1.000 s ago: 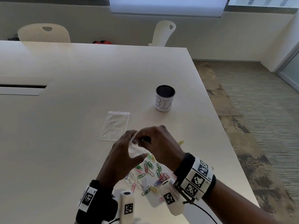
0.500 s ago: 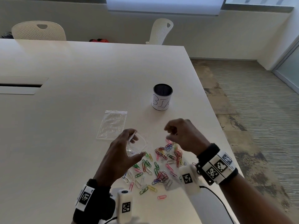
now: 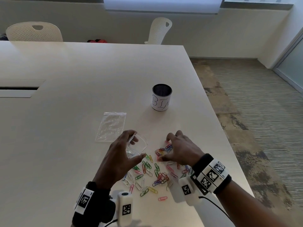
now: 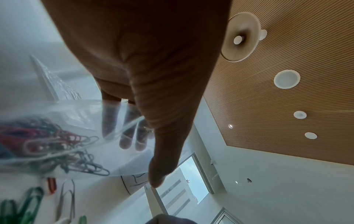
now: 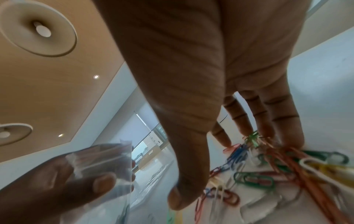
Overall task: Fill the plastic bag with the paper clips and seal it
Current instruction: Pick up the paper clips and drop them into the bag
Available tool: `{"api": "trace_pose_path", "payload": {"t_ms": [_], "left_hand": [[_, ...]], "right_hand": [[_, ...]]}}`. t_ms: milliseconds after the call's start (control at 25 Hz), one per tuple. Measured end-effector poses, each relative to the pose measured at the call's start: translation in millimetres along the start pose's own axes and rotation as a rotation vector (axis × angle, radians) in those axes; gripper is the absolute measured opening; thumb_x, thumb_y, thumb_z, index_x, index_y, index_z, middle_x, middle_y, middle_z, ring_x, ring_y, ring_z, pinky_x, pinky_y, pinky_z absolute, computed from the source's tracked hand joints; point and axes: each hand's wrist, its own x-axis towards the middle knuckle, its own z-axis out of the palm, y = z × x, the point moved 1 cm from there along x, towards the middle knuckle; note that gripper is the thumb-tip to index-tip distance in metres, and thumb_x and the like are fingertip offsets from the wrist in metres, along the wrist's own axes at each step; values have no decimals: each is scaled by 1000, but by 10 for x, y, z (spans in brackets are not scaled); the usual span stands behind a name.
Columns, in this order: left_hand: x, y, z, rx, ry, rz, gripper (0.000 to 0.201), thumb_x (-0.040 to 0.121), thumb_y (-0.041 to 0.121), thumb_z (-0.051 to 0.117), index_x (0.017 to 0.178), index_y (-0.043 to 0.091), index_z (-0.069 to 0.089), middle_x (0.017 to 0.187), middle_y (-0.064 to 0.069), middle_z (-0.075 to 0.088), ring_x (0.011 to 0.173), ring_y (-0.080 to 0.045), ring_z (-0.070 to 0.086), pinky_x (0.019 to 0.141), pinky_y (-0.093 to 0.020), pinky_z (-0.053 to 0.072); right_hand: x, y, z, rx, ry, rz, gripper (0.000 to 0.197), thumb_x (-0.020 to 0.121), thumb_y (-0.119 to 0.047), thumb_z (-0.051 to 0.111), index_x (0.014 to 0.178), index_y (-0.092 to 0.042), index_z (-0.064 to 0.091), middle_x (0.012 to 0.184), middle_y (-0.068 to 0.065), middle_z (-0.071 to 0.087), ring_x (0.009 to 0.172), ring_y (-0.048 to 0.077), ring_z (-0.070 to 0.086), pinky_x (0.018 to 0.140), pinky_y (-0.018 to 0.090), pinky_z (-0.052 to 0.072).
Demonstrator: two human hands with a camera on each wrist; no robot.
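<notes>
My left hand (image 3: 136, 147) holds a small clear plastic bag (image 3: 139, 142) with its mouth open, just above the table. The left wrist view shows several coloured clips (image 4: 47, 136) inside that bag (image 4: 67, 109), with my fingers (image 4: 124, 141) behind the film. To its right, my right hand (image 3: 165, 149) arches over a heap of coloured paper clips (image 3: 164, 149). Its fingertips (image 5: 268, 139) touch the clips (image 5: 254, 178) and the thumb (image 5: 178, 197) stands apart. More loose clips (image 3: 147, 174) lie scattered on the table between my wrists.
A second clear bag (image 3: 111, 126) lies flat on the table (image 3: 65, 71), left of and beyond my left hand. A mesh cup labelled BIN (image 3: 161, 97) stands farther back. The table's right edge (image 3: 229, 145) runs close to my right hand. Two white chairs (image 3: 34, 31) stand behind.
My right hand left the bag's mouth, swung right and came down onto the heap of clips. My left hand kept the open bag in about the same place.
</notes>
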Motion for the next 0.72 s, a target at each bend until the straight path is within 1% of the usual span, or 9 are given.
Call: {"api": "trace_pose_path", "payload": {"t_ms": [120,200,320,400,520,600,720], "left_hand": [[-7,9,-10,1,2,1,68,75,37,89,129,33,47,112,24,59,108,7,57,88,-25,54],[-7,11,-7,6,0,-2,68,75,37,89,129,32,47,112,24,58,109,7,57,88,-28,56],[-6,9,2,10,-3,1,69,75,38,89,130,32,47,112,24,58,108,6,57,88,-29,57],[-7,9,4,10,-7,1,70,75,38,88,131,31,47,113,20,60,109,2,59,90,-30,56],[-10,18,-7,9,-8,-3,71,75,38,88,132,29,47,115,16,62,109,-1,60,90,-29,56],[-13,18,-21,13,-4,-3,71,76,39,88,132,28,47,115,17,62,108,1,59,90,-27,54],[-17,15,-38,12,-3,-9,71,76,40,88,133,29,47,115,18,61,109,5,58,89,-27,54]], "right_hand": [[-22,-90,87,-22,19,-65,76,73,-55,85,133,-27,49,132,7,46,123,26,50,108,39,46],[-34,-133,111,-12,24,-99,60,79,-45,84,128,-29,54,129,5,48,119,25,52,104,36,47],[-60,-188,143,-6,48,-157,30,91,-30,74,119,-26,62,127,4,52,112,23,56,97,33,48],[-71,-212,160,-29,82,-194,19,94,-20,69,113,-22,66,122,4,56,106,22,59,91,30,50],[-80,-224,167,-47,127,-232,14,94,-10,65,105,-17,70,115,4,61,98,19,61,84,24,46],[-86,-226,153,-48,158,-255,14,95,-6,64,103,-13,73,112,5,64,93,18,63,81,21,46],[-96,-213,123,-23,175,-265,13,94,-2,66,100,-8,76,108,9,69,91,19,68,77,19,49]]}}
